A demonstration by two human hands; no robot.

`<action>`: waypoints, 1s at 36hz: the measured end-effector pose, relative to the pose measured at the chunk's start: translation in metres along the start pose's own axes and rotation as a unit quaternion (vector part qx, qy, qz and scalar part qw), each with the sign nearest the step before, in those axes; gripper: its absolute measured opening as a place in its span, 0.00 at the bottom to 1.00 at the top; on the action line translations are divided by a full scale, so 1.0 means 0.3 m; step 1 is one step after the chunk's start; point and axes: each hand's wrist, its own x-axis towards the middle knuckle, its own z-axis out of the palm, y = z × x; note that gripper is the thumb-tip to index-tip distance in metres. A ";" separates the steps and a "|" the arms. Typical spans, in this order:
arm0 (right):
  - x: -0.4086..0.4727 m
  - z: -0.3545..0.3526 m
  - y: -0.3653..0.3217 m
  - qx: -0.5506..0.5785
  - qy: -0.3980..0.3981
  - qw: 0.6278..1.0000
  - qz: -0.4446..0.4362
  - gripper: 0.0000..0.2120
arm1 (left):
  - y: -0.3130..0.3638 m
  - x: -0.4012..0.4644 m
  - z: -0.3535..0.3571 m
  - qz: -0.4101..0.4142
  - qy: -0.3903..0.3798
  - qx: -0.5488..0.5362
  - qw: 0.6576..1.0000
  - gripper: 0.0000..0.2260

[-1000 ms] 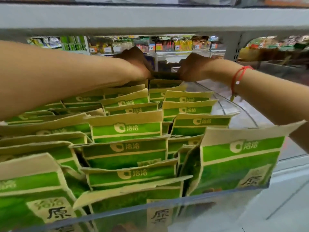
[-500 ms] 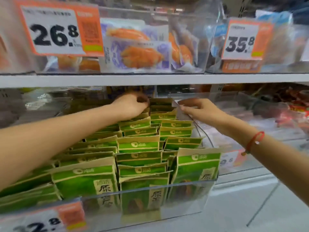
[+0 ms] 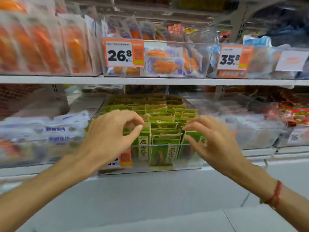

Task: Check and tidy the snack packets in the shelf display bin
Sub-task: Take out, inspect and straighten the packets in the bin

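While both hands hover in front of the clear bin [image 3: 192, 156], neither holds anything: the left hand [image 3: 110, 138] has its fingers loosely curled with the thumb near the fingertips, over the bin's left front corner, and the right hand [image 3: 212, 141] has its fingers spread and bent, over the right front corner. Whether any fingertip touches a packet cannot be told through the blur. Green and tan packets [image 3: 160, 131] fill the bin in upright rows running front to back, the nearest ones pressed against its front wall. An orange tag [image 3: 125, 158] sits on the bin's front wall, low on the left, partly behind the left hand. A red string bracelet [image 3: 275, 195] circles the right wrist. On the white shelf [image 3: 150, 80] above stand more clear bins of orange snack packs, with price tags reading 26.8 [image 3: 122, 52] and 35.8 [image 3: 234, 58]. White bags [image 3: 50, 129] lie left of the bin, red packs [image 3: 297, 113] well to its right.
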 end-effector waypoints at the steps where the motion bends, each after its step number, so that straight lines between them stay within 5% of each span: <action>1: -0.022 0.002 -0.008 -0.032 0.022 0.999 -0.015 0.09 | -0.008 -0.037 -0.004 0.014 0.010 0.026 1.000 0.04; 4: -0.087 0.014 -0.030 -0.095 0.088 0.991 -0.024 0.04 | -0.040 -0.135 0.007 0.035 0.021 0.086 0.995 0.07; 10: -0.155 0.114 -0.057 -0.109 -0.020 0.993 0.050 0.13 | -0.124 -0.229 0.079 0.021 -0.012 0.189 0.982 0.19; 18: -0.146 0.174 -0.100 -0.176 -0.014 0.980 0.086 0.29 | -0.144 -0.196 0.113 -0.006 -0.038 0.210 0.977 0.21; 25: -0.146 0.272 -0.061 -0.123 0.009 0.976 0.179 0.19 | -0.130 -0.175 0.163 -0.066 -0.067 0.198 0.976 0.14; 36: -0.081 0.343 0.009 -0.071 0.021 0.981 0.178 0.19 | -0.188 -0.115 0.202 -0.087 -0.058 0.184 0.977 0.14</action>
